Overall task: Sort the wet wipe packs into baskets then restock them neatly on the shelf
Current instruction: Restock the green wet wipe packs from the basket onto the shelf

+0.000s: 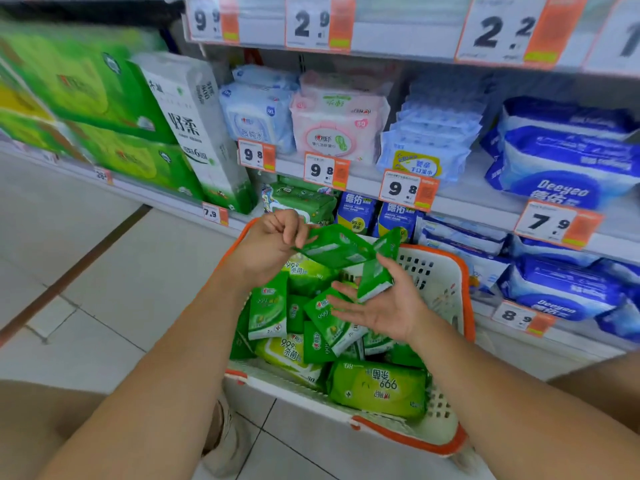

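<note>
Head view, left hand (268, 245) pinching one end of a strip of small green plastic wipe packs (337, 249), strip draping onto flat, spread right hand (384, 306), both above white orange-rimmed basket (446, 292) of green packs, beside shelf (467, 199).

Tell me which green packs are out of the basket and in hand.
The strip of small green packs held up over the basket: left hand pinches one end, the other end rests on the open right hand. The other green packs lie loose inside.

Glossy film packs (377, 388), seemingly plastic basket (440, 282).
</note>
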Demonstrator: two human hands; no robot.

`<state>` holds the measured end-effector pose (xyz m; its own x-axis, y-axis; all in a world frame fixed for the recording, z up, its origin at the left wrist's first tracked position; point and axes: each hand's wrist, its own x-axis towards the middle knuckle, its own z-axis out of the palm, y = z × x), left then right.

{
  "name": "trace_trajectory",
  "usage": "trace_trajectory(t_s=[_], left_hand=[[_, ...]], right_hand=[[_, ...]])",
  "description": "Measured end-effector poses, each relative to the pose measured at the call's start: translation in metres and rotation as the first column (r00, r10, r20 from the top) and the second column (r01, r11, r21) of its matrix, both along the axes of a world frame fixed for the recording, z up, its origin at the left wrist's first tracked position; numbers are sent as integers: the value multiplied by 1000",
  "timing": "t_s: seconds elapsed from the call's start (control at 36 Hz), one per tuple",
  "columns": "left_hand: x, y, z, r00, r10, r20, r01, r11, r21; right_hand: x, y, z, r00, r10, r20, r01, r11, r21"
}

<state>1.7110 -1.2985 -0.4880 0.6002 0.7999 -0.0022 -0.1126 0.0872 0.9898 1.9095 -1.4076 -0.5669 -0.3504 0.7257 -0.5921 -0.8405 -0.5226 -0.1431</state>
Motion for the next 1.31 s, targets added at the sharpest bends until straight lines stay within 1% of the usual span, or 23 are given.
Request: trace_trajectory(t_s=[0.06,0.11,0.19,0.33,0.44,0.56,0.58,0.64,0.69,0.72,0.78,0.86,0.92,0.94,0.97,1.03,1.06,1.08,1.14,1.17,1.19,1.22,1.31], left_hand=[[-3,1,6,1000,-24,10,24,1000,-3],[-7,-3,11,999,-5,38,7,997,-75],[-12,-9,15,985,93,146,-59,973,-223],[-21,-13,18,938,231,259,-134,930,-343],[-22,-12,18,908,312,281,-183,896,-404],[-10,-6,11,883,455,113,-390,847,-361],[-4,-10,10,889,451,80,-390,836,-386],[11,-21,5,912,402,84,-300,790,-534],[22,-30,-5,937,314,153,-166,785,-597],[26,-34,-8,951,280,132,-153,797,-584],[27,-38,-15,965,261,-26,-239,836,-494],[24,-39,-30,928,305,-213,-361,879,-311],[22,-43,-32,915,330,-231,-393,858,-332],[19,-42,-35,905,354,-235,-420,829,-370],[15,-40,-38,899,376,-225,-438,798,-414],[4,-37,-44,880,415,-232,-474,738,-480],[-3,-36,-48,868,422,-261,-496,714,-495],[-9,-37,-53,856,423,-298,-518,698,-494],[-19,-40,-64,815,419,-400,-570,705,-422],[-22,-43,-66,796,402,-453,-580,722,-378],[-24,-46,-68,783,385,-488,-579,738,-346],[-26,-48,-70,779,371,-506,-571,753,-328],[-26,-54,-78,760,331,-560,-551,784,-284]], right_hand=[[-8,1,6,990,-24,-141,33,997,67],[-15,3,15,966,-58,-252,92,988,126],[-21,10,29,975,-102,-199,136,977,164],[-26,13,43,979,-104,-178,124,987,106],[-31,10,41,995,-54,79,44,992,120],[-45,9,38,979,-45,197,28,996,90],[-49,12,38,974,-65,217,47,995,87],[-58,17,39,944,-114,309,92,992,84],[-61,22,35,846,-138,515,96,990,108],[-61,25,31,768,-140,625,72,989,133],[-62,25,28,566,-107,817,-57,984,168],[-65,20,33,261,-98,960,-234,959,161],[-65,17,36,90,-140,986,-324,932,162],[-63,16,35,74,-144,987,-373,914,161],[-61,15,33,110,-115,987,-410,900,150],[-51,13,25,233,47,971,-386,921,48],[-42,10,16,241,122,963,-345,938,-32],[-32,6,3,178,173,969,-293,949,-115],[-8,-9,-28,-61,284,957,-176,941,-290],[2,-19,-43,-126,341,932,-137,924,-357],[8,-27,-55,-139,390,910,-145,901,-409],[10,-34,-63,-115,436,893,-181,874,-450],[4,-39,-73,8,490,872,-244,846,-474]])
